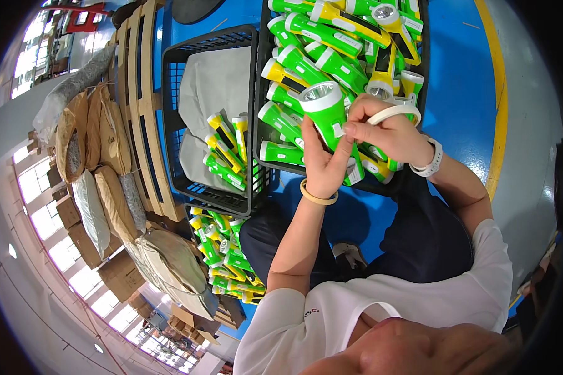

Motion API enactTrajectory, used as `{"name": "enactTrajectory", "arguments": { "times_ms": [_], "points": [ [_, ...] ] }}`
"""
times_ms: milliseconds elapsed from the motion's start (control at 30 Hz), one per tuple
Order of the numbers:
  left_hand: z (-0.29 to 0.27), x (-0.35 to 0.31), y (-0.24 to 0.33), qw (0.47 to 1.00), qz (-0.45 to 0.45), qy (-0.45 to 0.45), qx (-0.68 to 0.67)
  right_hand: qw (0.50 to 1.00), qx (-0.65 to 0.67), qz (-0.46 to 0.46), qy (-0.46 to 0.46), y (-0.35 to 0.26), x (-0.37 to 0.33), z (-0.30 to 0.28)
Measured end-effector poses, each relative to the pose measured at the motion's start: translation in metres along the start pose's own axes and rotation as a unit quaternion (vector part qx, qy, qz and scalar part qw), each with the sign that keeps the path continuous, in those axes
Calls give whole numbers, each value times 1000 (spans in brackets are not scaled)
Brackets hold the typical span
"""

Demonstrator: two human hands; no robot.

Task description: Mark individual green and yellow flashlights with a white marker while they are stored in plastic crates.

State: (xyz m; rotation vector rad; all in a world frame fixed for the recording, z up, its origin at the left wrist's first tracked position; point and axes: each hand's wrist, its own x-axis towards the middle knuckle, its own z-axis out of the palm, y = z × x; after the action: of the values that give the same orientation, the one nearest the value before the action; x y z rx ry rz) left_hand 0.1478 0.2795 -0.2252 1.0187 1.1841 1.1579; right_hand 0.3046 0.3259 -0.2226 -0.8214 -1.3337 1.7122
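1. A broad strip of blue floor (460, 94) lies along the right edge of the heaped crate (264, 37), reaching to a yellow line (499, 94).
2. The heaped crate's left edge stands just beside a lined crate (166, 94); left of that lies a wooden pallet (150, 119), with brown paper sacks (109, 131) along its far side.
3. The heaped crate, of black plastic, is full of loose flashlights (324, 34) in green, yellow and white, lying at many angles.
4. In the lined crate, a grey sheet (219, 81) covers much of the inside; a small cluster of flashlights rests near the right edge, toward the near corner.
5. Nearer the person, another pile of flashlights sits beside the lined crate's near edge; its container is mostly hidden.
6. The held flashlight (327, 115) is above the heaped crate's near part. Its lens faces up and away from the person; its long axis slants from far left to near right.
7. The left hand (325, 165) grips the green body between thumb and fingers.
8. The right hand (388, 134) has its fingertips drawn close together at the flashlight's side; whether they pinch anything, I cannot tell. A cream ring (394, 113) lies across it.
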Motion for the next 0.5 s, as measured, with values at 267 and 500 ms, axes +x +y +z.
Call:
{"name": "enactTrajectory", "arguments": {
  "times_ms": [267, 500],
  "points": [
    [-8, -3, -9, 984, 102, -11, 146, 980, -185, -78, -16, 1, 5, 0],
    [-7, -3, -2, 973, -131, 28, -190, 970, -242, -2, 29, 19, 24, -12]
  ]
}}
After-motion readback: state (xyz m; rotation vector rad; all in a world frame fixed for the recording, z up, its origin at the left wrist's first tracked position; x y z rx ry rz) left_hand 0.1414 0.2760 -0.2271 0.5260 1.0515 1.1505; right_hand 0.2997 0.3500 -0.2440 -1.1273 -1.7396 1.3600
